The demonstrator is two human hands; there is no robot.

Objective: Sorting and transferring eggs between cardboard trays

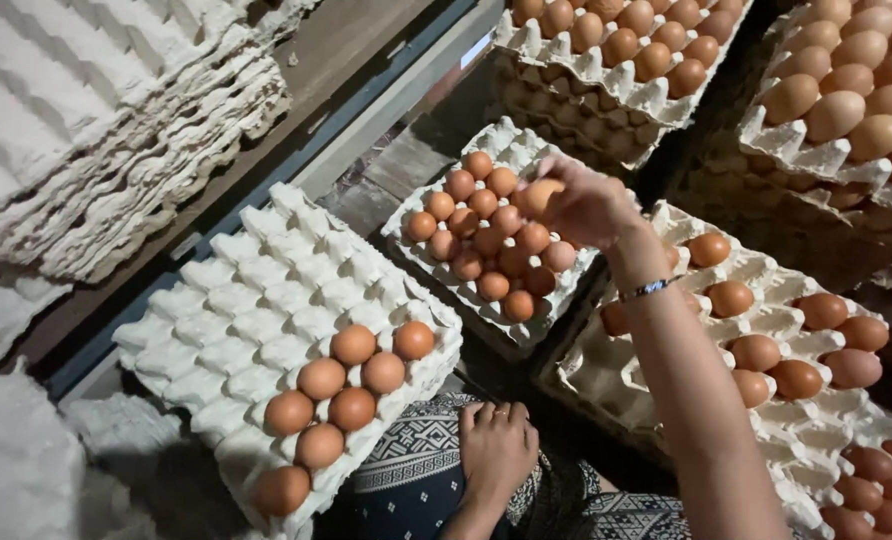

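Observation:
My right hand (586,205) reaches out over a small grey egg tray (418,195) half full of brown eggs and holds one brown egg (541,195) in its fingertips. A thin bracelet circles that wrist. My left hand (496,445) rests palm down on patterned cloth at my lap, fingers together, holding nothing. Close by on the left lies a large pulp tray (236,310) with several brown eggs (351,345) in its near corner. Under my right forearm sits another tray (766,270) with scattered eggs.
Tall stacks of empty pulp trays (96,130) stand at the upper left. Stacks of full egg trays (616,60) fill the top and right. A wooden plank and a dark rail (366,90) run diagonally behind the trays. More eggs (881,480) lie at the bottom right.

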